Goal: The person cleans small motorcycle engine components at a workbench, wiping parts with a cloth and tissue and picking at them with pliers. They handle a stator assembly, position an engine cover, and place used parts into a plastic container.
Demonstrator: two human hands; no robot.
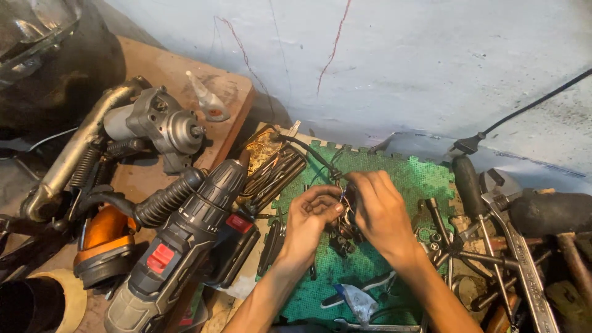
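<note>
Both my hands meet over a green foam mat (407, 179). My left hand (311, 216) and my right hand (379, 209) pinch a small dark electrical part (346, 203) with thin coloured wires between the fingertips. A black cable (308, 151) runs from that part up to a finned metal unit (271, 172) at the mat's left edge. More small dark pieces (342, 240) lie on the mat just below my hands.
A black and grey cordless drill (185, 240) lies to the left, beside a starter motor (157, 126) on a wooden board (185, 74). Wrenches (518, 246), a socket cross tool (453, 246) and hammers (549, 213) crowd the right side. Pliers (348, 296) lie near me.
</note>
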